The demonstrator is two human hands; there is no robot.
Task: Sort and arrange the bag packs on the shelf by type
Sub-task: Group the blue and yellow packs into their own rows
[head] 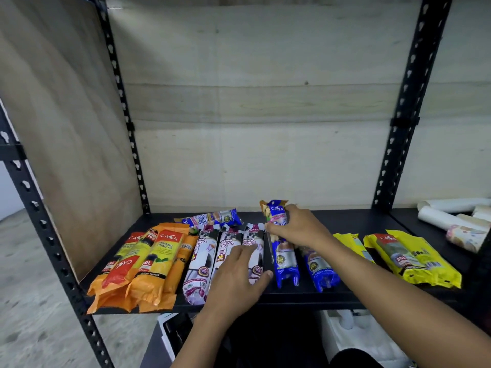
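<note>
On the black shelf (353,221) lie bag packs in colour groups. Orange packs (156,264) sit at the left, white and purple drawstring packs (202,261) beside them. My left hand (236,280) rests flat on the rightmost drawstring packs, fingers straight. My right hand (295,229) grips the upper part of a blue pack (285,258) that lies lengthwise on the shelf, its top end lifted. A second blue pack (320,269) lies just right of it, and a third (212,217) lies crosswise at the back. Yellow packs (414,258) lie at the right.
Black perforated uprights (406,107) frame the bay, with a wooden panel (66,128) on the left side. Paper rolls (451,219) lie on the neighbouring shelf at far right. White items show on the lower level under the shelf edge.
</note>
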